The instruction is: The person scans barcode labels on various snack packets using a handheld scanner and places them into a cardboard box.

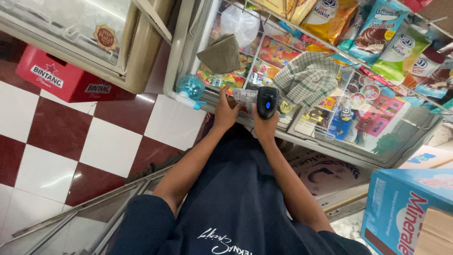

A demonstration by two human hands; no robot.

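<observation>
Head view, looking down over my dark shirt: my right hand [265, 123] was closed around a black handheld barcode scanner [267, 102], its blue-lit window facing up. My left hand [226, 112] gripped one end of a small clear plastic packet [245, 95], which lay just beside the scanner, above the glass lid of a chest freezer [325, 134]. On that lid rested a green checked cloth [306, 78], a folded brown cloth [221, 55] and a pale blue spray bottle [190, 88]. A red crate [66, 80] stood on the checkered floor.
</observation>
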